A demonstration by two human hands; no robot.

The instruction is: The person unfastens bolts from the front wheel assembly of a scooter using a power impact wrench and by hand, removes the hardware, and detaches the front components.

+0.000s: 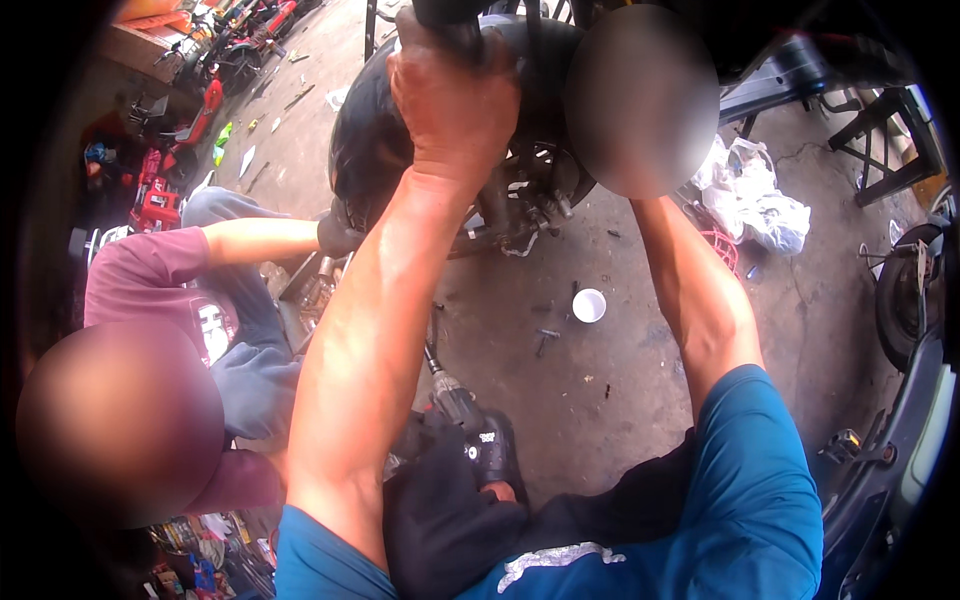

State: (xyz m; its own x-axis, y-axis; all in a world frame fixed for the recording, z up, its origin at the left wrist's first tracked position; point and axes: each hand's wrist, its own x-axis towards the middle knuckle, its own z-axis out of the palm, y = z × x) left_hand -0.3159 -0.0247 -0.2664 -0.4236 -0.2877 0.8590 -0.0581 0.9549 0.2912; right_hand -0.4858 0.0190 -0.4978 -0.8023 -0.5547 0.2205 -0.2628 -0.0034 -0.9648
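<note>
My left hand [455,105] is closed round a black cylindrical part [450,28] at the top of the view; what it belongs to is cut off by the edge. Below and behind that hand is a black-tyred wheel [365,150], with metal hub or brake parts [535,205] at its lower side. My right arm reaches up to the right of the wheel. A blurred oval covers my right hand [643,115], so its fingers and anything in them are hidden. At the left, a seated person in a maroon shirt [150,270] has a dark-gloved hand [340,235] at the tyre.
A white cup [589,306] and loose bolts [547,340] lie on the concrete floor. A grey power tool [455,398] is beside my leg. White plastic bags [755,195] and a black metal stand [880,140] are at right. Red motorcycle parts [155,200] line the far left.
</note>
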